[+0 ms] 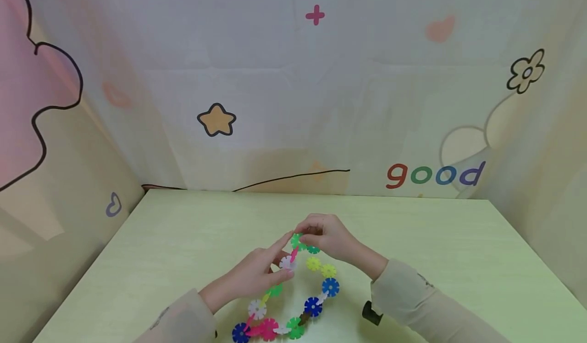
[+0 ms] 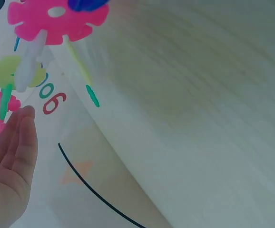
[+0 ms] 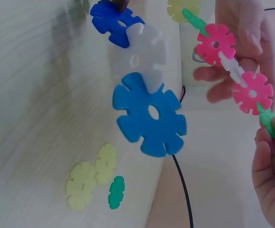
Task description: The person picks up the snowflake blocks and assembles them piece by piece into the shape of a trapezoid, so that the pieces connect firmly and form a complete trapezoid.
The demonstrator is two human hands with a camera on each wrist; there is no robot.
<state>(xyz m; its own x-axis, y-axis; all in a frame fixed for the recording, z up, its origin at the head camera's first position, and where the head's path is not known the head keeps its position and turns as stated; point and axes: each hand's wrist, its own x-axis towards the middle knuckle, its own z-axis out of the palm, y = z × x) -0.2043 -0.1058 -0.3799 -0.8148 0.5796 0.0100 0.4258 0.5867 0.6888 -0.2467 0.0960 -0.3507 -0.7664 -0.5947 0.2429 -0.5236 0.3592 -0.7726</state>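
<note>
A chain of slotted plastic flower discs curves between my hands, including a navy disc [image 1: 240, 333], a pink disc [image 1: 269, 328] and a light blue disc [image 3: 152, 114] at one end. My right hand [image 1: 327, 238] pinches the green disc [image 3: 267, 121] at the chain's other end. Alongside the upper part, my left hand [image 1: 254, 271] holds its fingers nearly straight, index finger reaching toward that green disc and thumb by a white disc [image 1: 286, 263]. Two pink discs [image 3: 253, 93] hang in front of the left hand in the right wrist view. Whether its fingers grip them is partly hidden.
Two loose yellow discs [image 3: 80, 186] and a loose green disc [image 3: 116, 192] lie on the pale table [image 1: 183, 231], close to my right hand. Printed cloth [image 1: 275, 103] hangs behind the table and at its sides. A black device [image 1: 372, 312] sits at my right sleeve.
</note>
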